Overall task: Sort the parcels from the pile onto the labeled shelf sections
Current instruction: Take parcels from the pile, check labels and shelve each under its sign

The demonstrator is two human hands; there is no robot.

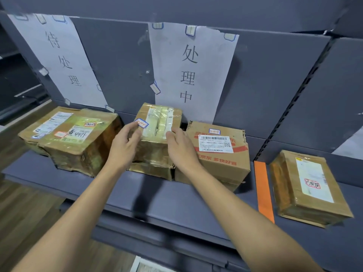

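A taped brown parcel (157, 134) with a small blue-edged sticker stands on the grey shelf (176, 199), below the middle paper label (192, 71). My left hand (125, 144) lies against its left side with the fingers loosely bent. My right hand (180, 146) lies against its right side, fingertips on its top edge. Whether either hand grips it I cannot tell. A printed carton (218, 152) touches its right side. A wide crumpled parcel (72, 138) sits under the left paper label (59, 55). A flat parcel (306, 185) lies at the far right.
An orange strip (264, 189) on the shelf separates the flat parcel's section from the middle one. A perforated upright (300, 99) divides the grey back panel. Wooden floor (23, 203) shows at lower left. The shelf's front strip before the parcels is bare.
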